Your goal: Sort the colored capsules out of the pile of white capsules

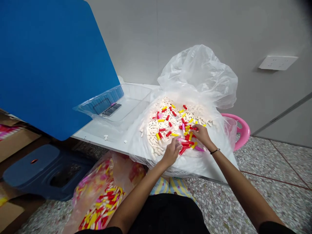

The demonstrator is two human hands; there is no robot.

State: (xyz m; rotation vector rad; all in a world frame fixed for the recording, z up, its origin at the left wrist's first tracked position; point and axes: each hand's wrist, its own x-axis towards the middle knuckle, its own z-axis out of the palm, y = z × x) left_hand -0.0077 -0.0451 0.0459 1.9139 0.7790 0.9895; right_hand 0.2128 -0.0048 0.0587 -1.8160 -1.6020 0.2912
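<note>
Small white tube-shaped pieces [152, 130] lie in a wide heap on a spread-out clear plastic bag [136, 138]. Red, yellow and pink tube-like pieces are scattered over them, most thickly between my hands, where a red piece [185, 143] lies. My left hand [172, 151] is at the near side of this coloured pile, fingers curled together beside a pink-and-clear piece; what they hold, if anything, is hidden. On the pile's right side, my right hand [202, 134] has its fingertips pinched on a small red piece [193, 128]. A yellow piece [187, 129] is close by.
A clear plastic tray [136, 94] stands left on the white table [90, 131]. Below, a bag [104, 201] holds many coloured pieces, near a blue stool [31, 162]. A blue board [53, 58] leans at left; a pink stool [243, 133] is at right.
</note>
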